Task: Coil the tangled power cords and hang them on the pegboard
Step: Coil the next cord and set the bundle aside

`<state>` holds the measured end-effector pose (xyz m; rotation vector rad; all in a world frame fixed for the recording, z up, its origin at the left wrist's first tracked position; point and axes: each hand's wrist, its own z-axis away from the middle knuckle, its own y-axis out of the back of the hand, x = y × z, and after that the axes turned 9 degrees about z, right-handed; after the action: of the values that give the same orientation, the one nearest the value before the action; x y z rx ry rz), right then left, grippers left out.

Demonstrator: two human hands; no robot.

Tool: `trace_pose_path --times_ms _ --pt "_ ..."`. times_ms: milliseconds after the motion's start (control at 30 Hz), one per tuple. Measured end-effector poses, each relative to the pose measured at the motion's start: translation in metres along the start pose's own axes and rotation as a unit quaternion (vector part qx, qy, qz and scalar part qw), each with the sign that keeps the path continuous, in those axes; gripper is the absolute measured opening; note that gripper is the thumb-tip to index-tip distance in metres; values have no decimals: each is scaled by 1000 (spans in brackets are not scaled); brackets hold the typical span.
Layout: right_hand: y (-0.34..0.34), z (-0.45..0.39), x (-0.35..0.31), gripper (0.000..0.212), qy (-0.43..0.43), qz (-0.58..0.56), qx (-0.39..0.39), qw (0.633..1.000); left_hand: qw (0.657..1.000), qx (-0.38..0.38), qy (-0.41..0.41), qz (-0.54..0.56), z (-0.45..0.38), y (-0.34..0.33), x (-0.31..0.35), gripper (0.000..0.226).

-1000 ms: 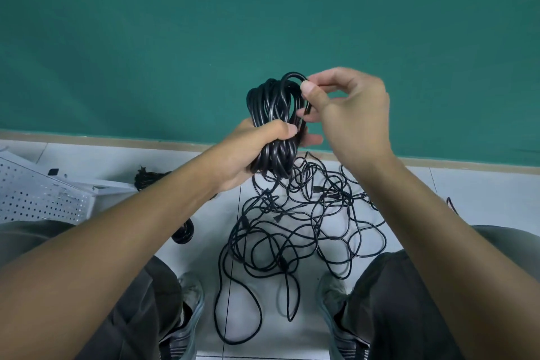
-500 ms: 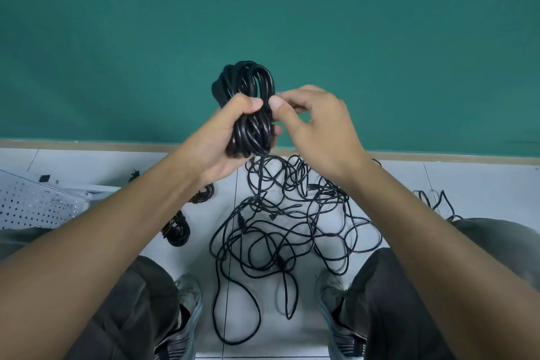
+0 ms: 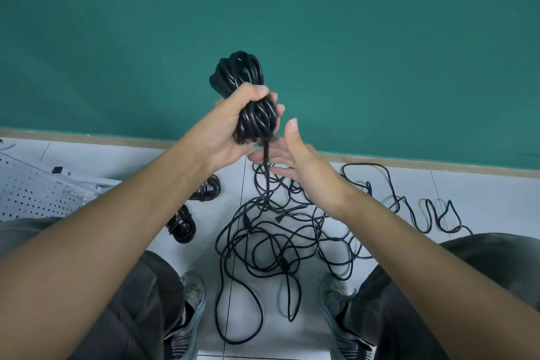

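The left hand (image 3: 230,123) clamps the upright coil (image 3: 248,96) mid-air, its loose tail (image 3: 266,166) dropping straight to the floor tangle (image 3: 280,237), touching the open right hand (image 3: 295,161) just right.

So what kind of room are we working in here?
Hard to say exactly: probably a bare workroom or storage corner. A plain green wall meets a white tiled floor, a white pegboard lies flat on the floor, and tangled cords lie loose between the person's feet.

Three coils (image 3: 244,96), one tangle (image 3: 280,231), one pegboard (image 3: 35,193).
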<state>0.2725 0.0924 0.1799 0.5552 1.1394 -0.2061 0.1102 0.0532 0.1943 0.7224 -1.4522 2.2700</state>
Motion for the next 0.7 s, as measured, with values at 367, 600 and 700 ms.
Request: trace_pose_path --times_ms 367,600,700 --pt "-6 8 9 24 3 143 -52 988 952 193 -145 -190 -11 13 14 15" --pt "26 8 -5 17 72 161 156 972 918 45 -61 -390 -6 14 1 26" --pt "34 7 -7 10 86 173 223 956 931 -9 -12 -364 -3 8 -6 18"
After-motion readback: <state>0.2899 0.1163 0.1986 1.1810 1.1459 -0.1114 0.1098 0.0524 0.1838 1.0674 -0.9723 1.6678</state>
